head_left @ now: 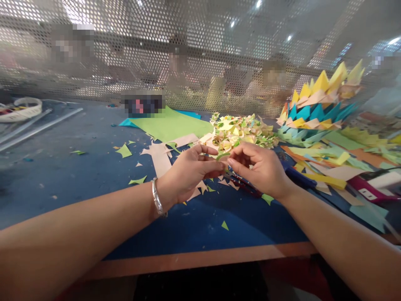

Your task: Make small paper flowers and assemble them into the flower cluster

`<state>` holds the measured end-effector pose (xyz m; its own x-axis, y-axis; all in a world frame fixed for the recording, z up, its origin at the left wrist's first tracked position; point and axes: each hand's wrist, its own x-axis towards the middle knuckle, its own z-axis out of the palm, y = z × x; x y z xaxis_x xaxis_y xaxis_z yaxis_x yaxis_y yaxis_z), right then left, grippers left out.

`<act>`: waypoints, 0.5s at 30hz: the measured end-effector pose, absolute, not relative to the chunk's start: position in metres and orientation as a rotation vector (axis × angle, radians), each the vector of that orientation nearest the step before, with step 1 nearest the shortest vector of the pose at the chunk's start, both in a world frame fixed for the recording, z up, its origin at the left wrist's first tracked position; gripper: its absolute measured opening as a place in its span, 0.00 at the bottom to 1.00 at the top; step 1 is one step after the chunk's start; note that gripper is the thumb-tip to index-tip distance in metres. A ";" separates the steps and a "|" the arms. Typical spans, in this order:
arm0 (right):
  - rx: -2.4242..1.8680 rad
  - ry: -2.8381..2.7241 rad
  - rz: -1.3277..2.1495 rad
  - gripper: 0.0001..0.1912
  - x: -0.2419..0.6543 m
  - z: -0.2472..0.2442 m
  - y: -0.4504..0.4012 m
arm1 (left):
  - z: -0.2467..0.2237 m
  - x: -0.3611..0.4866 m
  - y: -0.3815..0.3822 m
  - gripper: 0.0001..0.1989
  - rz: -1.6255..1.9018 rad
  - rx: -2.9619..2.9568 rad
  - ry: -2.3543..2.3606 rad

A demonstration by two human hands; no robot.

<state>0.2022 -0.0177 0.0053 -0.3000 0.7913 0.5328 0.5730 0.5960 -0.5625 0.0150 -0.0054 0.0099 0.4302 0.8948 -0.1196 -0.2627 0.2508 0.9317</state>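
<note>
Between both hands is a small curved piece of green and pale pink paper (223, 157). My left hand (196, 169), with a silver bracelet at the wrist, pinches its left side between thumb and fingers. The fingertips of my right hand (258, 167) are closed on its right side. Just behind the hands rises a heap of small cut paper pieces (244, 131) in pink, yellow and green. Under my hands lie pink and green scraps and a dark red-handled tool (247, 188), partly hidden.
A large green paper sheet (172, 125) lies at the back. Stacked spiky paper crowns (316, 113) stand at the right, near paper strips (338, 167) and a magenta object (366, 190). A white round container (21, 109) sits far left. A perforated metal screen (188, 54) closes off the back.
</note>
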 end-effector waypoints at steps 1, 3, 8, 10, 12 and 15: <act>-1.077 -2.009 0.320 0.05 0.202 0.005 -0.018 | 0.010 0.016 -0.007 0.15 0.895 0.989 0.775; -1.065 -2.023 0.289 0.05 0.202 0.004 -0.018 | 0.010 0.017 -0.009 0.15 0.895 0.963 0.795; -1.028 -2.051 0.195 0.04 0.200 0.005 -0.018 | 0.010 0.019 -0.009 0.13 0.941 0.991 0.798; -1.012 -2.071 0.153 0.04 0.199 0.007 -0.019 | 0.009 0.018 -0.008 0.12 0.965 1.029 0.799; -0.998 -2.089 0.129 0.04 0.198 0.008 -0.020 | 0.007 0.018 -0.006 0.12 0.995 1.091 0.789; -0.990 -2.099 0.145 0.05 0.198 0.009 -0.021 | 0.003 0.017 -0.003 0.13 1.037 1.218 0.791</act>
<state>0.1985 -0.0208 0.0092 -0.3798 0.6934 0.6124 0.6023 0.6878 -0.4052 0.0170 -0.0026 0.0034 0.3525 0.9346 0.0478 -0.2009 0.0257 0.9793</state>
